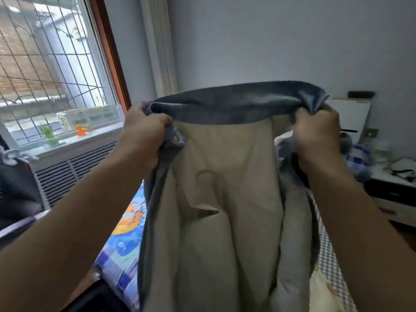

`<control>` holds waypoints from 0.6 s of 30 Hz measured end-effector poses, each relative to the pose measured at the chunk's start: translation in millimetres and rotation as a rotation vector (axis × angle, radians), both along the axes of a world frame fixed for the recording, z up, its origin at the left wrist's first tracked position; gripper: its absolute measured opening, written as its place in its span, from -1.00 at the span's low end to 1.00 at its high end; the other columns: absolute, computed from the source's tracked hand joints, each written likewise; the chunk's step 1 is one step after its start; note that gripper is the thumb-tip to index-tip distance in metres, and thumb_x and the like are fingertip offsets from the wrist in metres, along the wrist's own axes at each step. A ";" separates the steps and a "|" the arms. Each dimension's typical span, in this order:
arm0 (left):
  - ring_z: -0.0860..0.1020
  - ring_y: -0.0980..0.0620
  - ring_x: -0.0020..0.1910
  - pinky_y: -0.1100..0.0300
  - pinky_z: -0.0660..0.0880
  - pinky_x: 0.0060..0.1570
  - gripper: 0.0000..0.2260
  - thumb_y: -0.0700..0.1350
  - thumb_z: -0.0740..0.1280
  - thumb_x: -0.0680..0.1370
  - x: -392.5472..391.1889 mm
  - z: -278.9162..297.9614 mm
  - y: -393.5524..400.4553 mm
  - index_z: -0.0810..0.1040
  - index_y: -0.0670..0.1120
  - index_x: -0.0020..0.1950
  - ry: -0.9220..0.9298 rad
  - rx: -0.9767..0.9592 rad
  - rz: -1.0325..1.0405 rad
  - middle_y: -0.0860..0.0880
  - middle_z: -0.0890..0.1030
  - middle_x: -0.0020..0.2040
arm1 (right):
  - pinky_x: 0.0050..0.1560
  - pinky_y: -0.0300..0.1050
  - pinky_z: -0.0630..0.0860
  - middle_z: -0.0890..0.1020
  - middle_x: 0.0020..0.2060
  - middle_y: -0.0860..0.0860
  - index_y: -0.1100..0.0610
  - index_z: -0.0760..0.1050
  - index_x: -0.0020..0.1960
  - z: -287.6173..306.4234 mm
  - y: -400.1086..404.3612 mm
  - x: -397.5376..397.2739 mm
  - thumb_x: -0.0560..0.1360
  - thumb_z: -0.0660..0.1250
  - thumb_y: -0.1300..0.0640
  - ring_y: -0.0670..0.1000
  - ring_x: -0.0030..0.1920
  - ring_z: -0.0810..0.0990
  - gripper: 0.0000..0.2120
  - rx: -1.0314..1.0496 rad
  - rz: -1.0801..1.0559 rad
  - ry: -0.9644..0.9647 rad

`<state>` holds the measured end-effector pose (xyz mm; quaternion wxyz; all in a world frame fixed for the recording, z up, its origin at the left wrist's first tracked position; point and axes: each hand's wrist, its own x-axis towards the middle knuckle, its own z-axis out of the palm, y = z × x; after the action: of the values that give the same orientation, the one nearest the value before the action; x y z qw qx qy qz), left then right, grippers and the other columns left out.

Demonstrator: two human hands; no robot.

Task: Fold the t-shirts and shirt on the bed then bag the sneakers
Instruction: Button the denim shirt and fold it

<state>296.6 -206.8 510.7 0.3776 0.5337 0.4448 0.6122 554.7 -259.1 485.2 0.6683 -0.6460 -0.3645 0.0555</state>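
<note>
Your left hand and right hand clench the shirt at frame centre. Held aloft, collar taut, likely to straighten it.

Shirt held up over bed; window left, nightstand right.

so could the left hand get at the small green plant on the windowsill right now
Probably not: the left hand is clenched on the shirt, which the right hand also holds up, and the plant sits well off left.
</note>
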 end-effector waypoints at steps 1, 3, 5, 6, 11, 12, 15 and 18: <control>0.64 -0.03 -0.04 0.22 0.63 -0.24 -0.71 -0.34 0.34 0.55 3.7 -6.1 -3.6 0.53 -0.06 0.21 0.006 -0.029 -0.047 -0.09 0.62 0.01 | -0.05 -0.03 0.41 0.58 -0.11 0.11 0.10 0.50 -0.01 -9.5 1.1 1.6 0.56 0.21 0.15 0.21 -0.01 0.60 -0.90 -0.012 0.021 0.033; 0.64 -0.05 -0.04 0.14 0.65 -0.15 -0.68 -0.37 0.33 0.56 20.0 -20.0 -9.5 0.53 -0.05 0.24 -0.033 -0.089 -0.164 -0.10 0.62 0.03 | 0.02 -0.01 0.47 0.60 -0.11 0.10 0.11 0.50 0.02 -28.4 0.7 -2.0 0.58 0.21 0.19 0.17 -0.02 0.59 -0.90 -0.033 0.076 0.076; 0.61 0.05 -0.19 0.22 0.63 -0.27 -0.66 -0.38 0.32 0.56 45.3 -38.3 -1.0 0.50 -0.05 0.25 -0.016 -0.114 -0.230 -0.06 0.59 -0.03 | 0.09 0.00 0.51 0.60 -0.06 0.11 0.11 0.44 0.04 -47.2 9.3 -3.5 0.59 0.20 0.22 0.16 0.01 0.59 -0.93 -0.053 0.100 0.099; 0.59 0.10 -0.27 0.25 0.60 -0.34 -0.65 -0.38 0.32 0.55 62.8 -47.2 9.6 0.48 -0.05 0.25 0.006 -0.105 -0.244 -0.05 0.58 -0.07 | 0.15 0.03 0.52 0.61 0.00 0.13 0.11 0.43 0.07 -55.5 19.0 -4.2 0.60 0.20 0.22 0.16 0.05 0.59 -0.91 -0.055 0.099 0.127; 0.59 -0.03 0.15 0.08 0.62 -0.01 -0.37 -0.22 0.35 0.56 134.3 -125.4 76.7 0.23 0.15 0.56 0.177 -0.277 -0.467 0.00 0.54 0.26 | 0.13 -0.12 0.47 0.59 0.06 0.04 0.16 0.45 0.31 -153.9 93.6 8.2 0.61 0.23 0.26 0.05 0.05 0.56 -0.72 -0.312 0.230 0.138; 0.54 -0.04 0.17 -0.02 0.59 0.08 -0.47 -0.19 0.32 0.60 140.3 -156.1 79.9 0.29 0.21 0.49 0.181 -0.397 -0.564 0.06 0.54 0.21 | 0.02 -0.13 0.48 0.56 -0.03 0.05 0.22 0.45 0.31 -189.7 96.1 13.8 0.60 0.23 0.32 0.02 -0.04 0.54 -0.72 -0.439 0.360 0.144; 0.49 0.11 -0.02 0.10 0.51 0.08 -0.57 -0.16 0.32 0.64 128.5 -282.3 52.5 0.34 0.15 0.47 0.420 -0.644 -0.735 0.16 0.52 0.12 | -0.23 -0.30 0.40 0.52 -0.10 0.13 0.35 0.52 0.19 -318.2 43.1 31.3 0.63 0.20 0.33 0.06 -0.07 0.49 -0.81 -0.951 0.518 0.172; 0.58 -0.04 0.08 0.17 0.49 0.05 -0.52 -0.15 0.34 0.63 73.2 -448.6 15.0 0.34 -0.10 0.54 0.895 -0.778 -0.738 -0.11 0.53 0.36 | -0.19 -0.16 0.40 0.54 -0.10 0.23 0.30 0.49 0.02 -448.7 -58.6 31.6 0.66 0.19 0.22 0.11 -0.15 0.52 -0.84 -1.404 0.392 0.236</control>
<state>369.8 -191.8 62.1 0.5050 0.6770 0.5341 -0.0386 586.3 -317.7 36.6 0.1102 -0.8345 -0.2776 0.4630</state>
